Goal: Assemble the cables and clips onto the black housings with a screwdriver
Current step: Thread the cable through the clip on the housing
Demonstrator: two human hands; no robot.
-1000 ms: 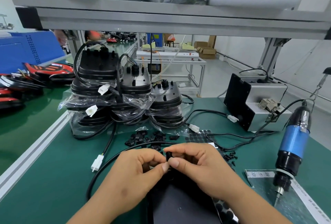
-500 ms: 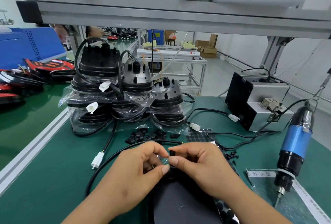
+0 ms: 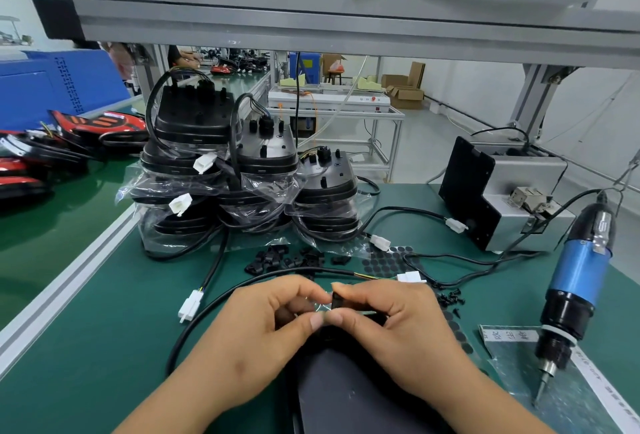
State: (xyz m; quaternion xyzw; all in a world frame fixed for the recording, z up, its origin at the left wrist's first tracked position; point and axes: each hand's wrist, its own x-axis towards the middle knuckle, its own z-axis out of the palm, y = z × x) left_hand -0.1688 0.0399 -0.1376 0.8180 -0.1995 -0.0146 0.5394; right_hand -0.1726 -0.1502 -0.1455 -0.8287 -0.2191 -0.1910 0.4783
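Green-matted bench (image 3: 86,347) under a grey aluminium shelf; factory floor beyond.

Both hands meet over the middle of the near edge. My right hand (image 3: 391,326) pinches a small black plastic clip (image 3: 336,299) between thumb and forefinger. My left hand (image 3: 263,326) is drawn into a narrow pinch against the clip's left side. Something thin and pale sits between the fingertips; too small to say whether it is wire.

Directly under the hands lies the flat black housing (image 3: 346,392) I am working on, running off the near edge out of view. A long black cable (image 3: 221,296) arcs from left of my left hand round behind both hands and ends in a white plug (image 3: 410,276) just beyond the right hand.

Progress, as I judge it: early on this unit. The clip is in my fingers, not seated, and I see no screw driven. The blue-and-black electric screwdriver (image 3: 575,281) hangs untouched by the right edge. Small black screws (image 3: 450,298) lie loose just right of my right hand. A heap of spare black clips (image 3: 287,258) lies mid-bench. Stacks of bagged black housings (image 3: 242,191) stand toward the far left; finished or waiting, I cannot tell.

Left to do: seat the clip over the cable, take a screw, fasten it down.
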